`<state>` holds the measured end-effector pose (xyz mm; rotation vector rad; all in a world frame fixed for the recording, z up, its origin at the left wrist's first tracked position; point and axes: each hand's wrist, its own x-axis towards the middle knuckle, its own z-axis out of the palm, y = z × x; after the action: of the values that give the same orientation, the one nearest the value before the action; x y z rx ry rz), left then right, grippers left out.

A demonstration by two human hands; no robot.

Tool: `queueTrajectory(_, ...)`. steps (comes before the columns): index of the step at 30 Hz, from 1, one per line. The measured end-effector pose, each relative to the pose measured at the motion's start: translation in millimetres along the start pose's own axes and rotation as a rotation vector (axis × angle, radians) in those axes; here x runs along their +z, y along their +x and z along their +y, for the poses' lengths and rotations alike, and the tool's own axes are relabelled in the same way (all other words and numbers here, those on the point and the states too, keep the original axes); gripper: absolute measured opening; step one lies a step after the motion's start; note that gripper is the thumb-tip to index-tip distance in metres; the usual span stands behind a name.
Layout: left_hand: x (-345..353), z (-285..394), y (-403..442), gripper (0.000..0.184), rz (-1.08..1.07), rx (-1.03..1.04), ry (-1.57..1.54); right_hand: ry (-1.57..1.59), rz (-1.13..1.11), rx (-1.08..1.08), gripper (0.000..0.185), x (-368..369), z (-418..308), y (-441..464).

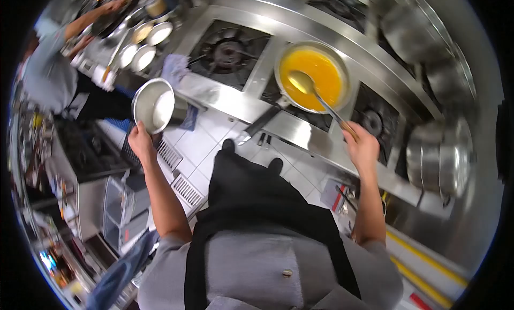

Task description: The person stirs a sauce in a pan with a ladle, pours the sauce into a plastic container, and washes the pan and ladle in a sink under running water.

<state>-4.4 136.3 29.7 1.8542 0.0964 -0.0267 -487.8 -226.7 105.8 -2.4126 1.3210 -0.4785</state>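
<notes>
My left hand (142, 143) grips the near rim of a round metal bowl (140, 107), held out over the floor to the left. The bowl is tilted, and its pale, shiny inside shows. My right hand (362, 147) is closed around the handle of a large metal spoon (334, 115). The spoon's head lies over or in the yellow-orange liquid (326, 74) in a pan; how deep it dips I cannot tell. The pan (279, 63) sits on the stove, its dark handle (262, 121) pointing toward me past the front edge.
A gas burner (227, 51) is left of the pan, another (372, 120) right. Large steel pots (436, 154) line the right side. A cloth (174, 69) lies near the stove's left corner. Another person (51, 77) works at far left, beside several small bowls (159, 33).
</notes>
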Motion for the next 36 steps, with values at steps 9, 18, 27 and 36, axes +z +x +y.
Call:
queueTrajectory(9, -50, 70, 202, 0.040, 0.334, 0.125, -0.077, -0.220, -0.096, 0.095, 0.036, -23, 15, 36)
queueTrajectory(18, 9, 37, 463, 0.041, 0.572, 0.148, 0.163, -0.462, 0.054, 0.169, 0.040, 43, -4, 68)
queueTrajectory(27, 98, 10, 559, 0.041, 0.468, 0.050, 0.198, -0.477, 0.042, 0.575, 0.043, 75, -49, 28)
queueTrajectory(36, 97, -22, 602, 0.027, -0.022, 0.690, 1.567, 0.153, -0.036, 0.542, 0.033, 102, -67, 15)
